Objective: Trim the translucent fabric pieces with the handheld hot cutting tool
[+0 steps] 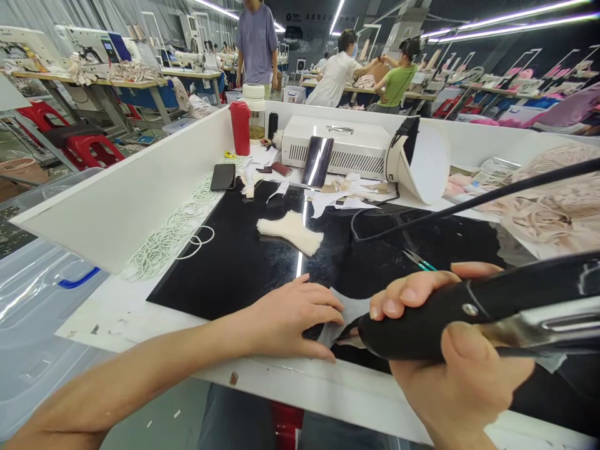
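My right hand (pixel 454 350) is wrapped round a black corded hand tool (pixel 417 322) with a metal lever along its side. The tool's narrow tip points left, close to a flat grey piece (pixel 351 306) on the black mat. My left hand (pixel 300 319) lies palm down with fingers spread, its fingertips pressing the grey piece beside the tip. Part of that piece is hidden under the tool and fingers. Beyond my left hand is a stack of cream fabric pieces (pixel 291 232). Small teal-handled scissors (pixel 419 260) lie past the right hand.
A black cable (pixel 450 209) arcs over the mat (pixel 234 250). Pale green elastic loops (pixel 162 250) line the left wall. Behind stand a white vented box (pixel 337 140), a phone (pixel 319 161), a red cup (pixel 240 128) and a jar (pixel 256 112). Beige strips (pixel 553 200) are heaped right; people work beyond.
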The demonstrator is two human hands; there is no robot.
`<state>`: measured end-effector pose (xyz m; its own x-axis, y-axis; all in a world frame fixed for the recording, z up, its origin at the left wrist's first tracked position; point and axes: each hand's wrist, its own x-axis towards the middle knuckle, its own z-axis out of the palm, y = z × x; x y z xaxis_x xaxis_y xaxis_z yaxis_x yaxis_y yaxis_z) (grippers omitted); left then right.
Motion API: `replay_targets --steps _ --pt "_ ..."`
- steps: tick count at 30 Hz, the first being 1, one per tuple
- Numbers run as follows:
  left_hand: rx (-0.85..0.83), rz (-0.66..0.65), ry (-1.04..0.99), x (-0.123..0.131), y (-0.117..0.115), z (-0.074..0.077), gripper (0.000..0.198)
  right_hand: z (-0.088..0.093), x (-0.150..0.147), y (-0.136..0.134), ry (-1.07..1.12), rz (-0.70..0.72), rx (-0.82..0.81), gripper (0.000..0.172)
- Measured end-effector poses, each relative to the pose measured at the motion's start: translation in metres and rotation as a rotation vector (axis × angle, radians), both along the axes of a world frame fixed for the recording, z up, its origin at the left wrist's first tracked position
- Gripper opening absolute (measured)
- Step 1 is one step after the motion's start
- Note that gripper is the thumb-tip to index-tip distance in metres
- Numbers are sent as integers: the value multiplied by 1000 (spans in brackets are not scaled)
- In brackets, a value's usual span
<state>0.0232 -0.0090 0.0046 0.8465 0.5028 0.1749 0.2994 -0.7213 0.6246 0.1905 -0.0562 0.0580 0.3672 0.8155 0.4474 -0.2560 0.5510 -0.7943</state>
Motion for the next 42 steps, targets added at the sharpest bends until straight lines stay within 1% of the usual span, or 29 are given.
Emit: replay_targets --steps 5,8,9,10,13,14,16,19,26,33,35,39,42 --pt "24 -16 9 0 1 0 44 -3 -2 -2 -25 35 -14 42" --pt "26 -22 12 0 1 1 42 -1 4 -1 -40 59 -22 41" --pt "25 -24 11 -1 1 0 39 0 8 1 -42 46 -24 41" --pt "25 -25 10 -1 1 0 37 1 12 3 -39 12 -24 41" --pt "43 -15 0 -2 1 -2 35 5 25 12 -30 -156 -6 37" --pt "57 -12 -1 -2 1 -3 37 5 29 15 -24 -200 -4 36" --pt "87 -18 3 -2 2 -5 46 4 36 21 -12 -239 -7 35" --pt "117 -45 22 -1 2 -6 55 0 40 26 -6 -243 9 35" --pt "110 -55 103 0 2 0 50 -8 36 25 -25 -175 35 36" --pt "103 -44 99 0 2 0 51 -10 37 24 -59 -181 42 33" --pt "97 -46 104 -1 2 0 51 -8 40 26 -61 -197 42 33" --pt "95 -48 123 -1 2 -1 51 -6 48 30 -16 -277 45 34" --pt "100 -47 123 -1 2 -1 50 -8 51 31 -23 -284 37 34"
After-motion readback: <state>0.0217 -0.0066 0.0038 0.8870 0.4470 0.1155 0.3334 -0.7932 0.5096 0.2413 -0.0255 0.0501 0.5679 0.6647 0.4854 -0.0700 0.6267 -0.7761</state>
